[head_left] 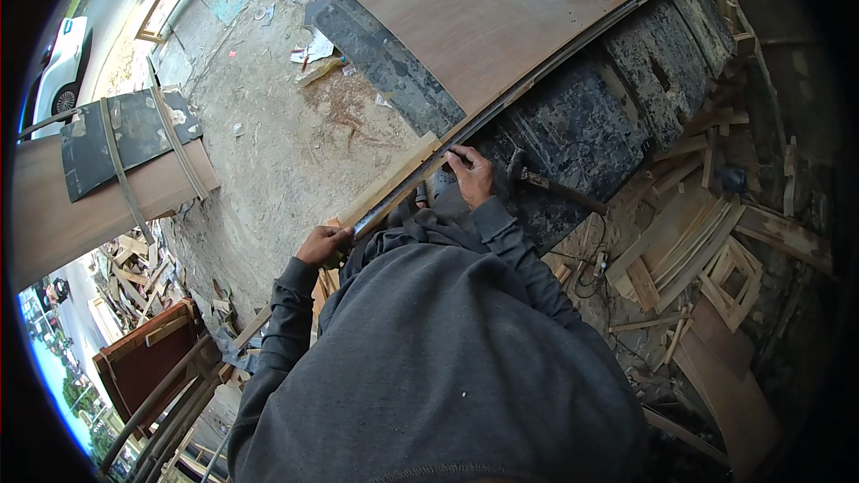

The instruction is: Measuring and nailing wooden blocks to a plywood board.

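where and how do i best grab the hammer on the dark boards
Probably by its wooden handle, coming from the right with your right hand: the hammer lies with its head nearest that hand, and the long, slim handle slants away to the right across the dark boards, so it offers the clearest hold.

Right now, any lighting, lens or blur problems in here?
Head view: daylight is brightest at left, around the white car; head view: wood scraps at right sit dimmer; head view: black surrounds the curved fisheye rim; head view: left hand and right hand show no obvious blur.
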Demonstrator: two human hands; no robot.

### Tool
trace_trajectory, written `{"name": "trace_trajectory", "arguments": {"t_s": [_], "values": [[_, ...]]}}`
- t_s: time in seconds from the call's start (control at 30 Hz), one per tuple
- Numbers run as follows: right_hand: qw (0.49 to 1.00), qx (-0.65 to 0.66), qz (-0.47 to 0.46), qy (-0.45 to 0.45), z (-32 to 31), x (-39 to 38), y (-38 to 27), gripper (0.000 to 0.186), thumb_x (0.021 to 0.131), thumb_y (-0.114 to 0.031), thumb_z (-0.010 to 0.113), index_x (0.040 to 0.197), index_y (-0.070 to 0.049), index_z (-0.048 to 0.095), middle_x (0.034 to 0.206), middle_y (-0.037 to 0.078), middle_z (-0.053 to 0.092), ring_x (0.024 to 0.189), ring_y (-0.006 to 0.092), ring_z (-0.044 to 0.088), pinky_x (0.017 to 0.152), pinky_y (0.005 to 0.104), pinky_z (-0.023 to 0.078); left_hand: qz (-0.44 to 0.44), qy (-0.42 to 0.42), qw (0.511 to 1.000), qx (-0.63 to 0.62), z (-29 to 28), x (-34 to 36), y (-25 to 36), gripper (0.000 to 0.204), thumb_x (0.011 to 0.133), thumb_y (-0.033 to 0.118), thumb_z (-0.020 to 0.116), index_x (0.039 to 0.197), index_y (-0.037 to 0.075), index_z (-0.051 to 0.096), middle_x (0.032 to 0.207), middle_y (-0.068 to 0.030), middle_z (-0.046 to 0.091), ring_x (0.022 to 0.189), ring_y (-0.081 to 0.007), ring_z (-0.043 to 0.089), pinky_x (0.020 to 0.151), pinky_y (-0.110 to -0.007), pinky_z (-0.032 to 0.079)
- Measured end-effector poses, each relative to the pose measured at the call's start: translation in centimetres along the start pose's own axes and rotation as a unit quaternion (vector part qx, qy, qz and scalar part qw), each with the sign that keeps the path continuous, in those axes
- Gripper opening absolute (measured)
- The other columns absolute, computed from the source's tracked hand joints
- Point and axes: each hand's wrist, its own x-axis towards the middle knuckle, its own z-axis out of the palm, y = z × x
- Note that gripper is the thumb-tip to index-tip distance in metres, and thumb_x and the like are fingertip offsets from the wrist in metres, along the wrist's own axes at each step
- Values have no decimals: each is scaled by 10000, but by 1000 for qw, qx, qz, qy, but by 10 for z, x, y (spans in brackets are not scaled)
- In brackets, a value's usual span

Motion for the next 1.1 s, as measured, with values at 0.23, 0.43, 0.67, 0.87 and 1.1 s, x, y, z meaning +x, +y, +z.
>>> {"name": "trace_trajectory", "arguments": {"t_s": [0.23, 0.43, 0.67, 0.87, 1.1], "values": [[1000, 4, 3, 0, 0, 0, -2, 264, 881, -170, 706, 1069, 14, 684, 967, 68, 693, 867, 127, 623, 757, 286, 516, 4, -6, 1000, -4, -2, 6, -7, 386, 945, 384, 619, 850, 21, 708, 688, -35, 641, 551, -133, 592, 508, -278, 476], [1000, 2, -2, 0, -1, 1, -3, 257, 882, -164, 703, 1067, 14, 685, 968, 65, 693, 868, 125, 624, 751, 291, 519, 10, 0, 1000, 4, -3, 9, -10, 390, 943, 392, 618, 853, 24, 709, 693, -37, 641, 563, -133, 594, 515, -284, 479], [999, 34, 18, 5, 2, 0, 0, 244, 885, -146, 699, 1069, 12, 675, 954, 53, 678, 828, 118, 622, 706, 281, 520, -2, -4, 1000, -1, -2, 5, -6, 395, 946, 397, 614, 873, 22, 714, 709, -41, 646, 568, -138, 591, 522, -285, 484], [995, 100, 24, 3, 5, 1, 8, 224, 887, -133, 706, 1062, 0, 663, 926, 16, 667, 787, 64, 590, 671, 244, 502, 10, -4, 1000, 9, -4, 10, -11, 391, 948, 395, 613, 881, 24, 717, 712, -43, 646, 573, -138, 592, 522, -283, 480], [999, 50, 15, 6, 3, 2, 11, 211, 890, -139, 700, 1047, -3, 661, 899, 1, 652, 747, 52, 564, 635, 235, 480, 0, -4, 1000, 7, -3, 7, -5, 382, 951, 385, 611, 882, 24, 716, 714, -45, 647, 575, -137, 595, 524, -284, 482]]}}
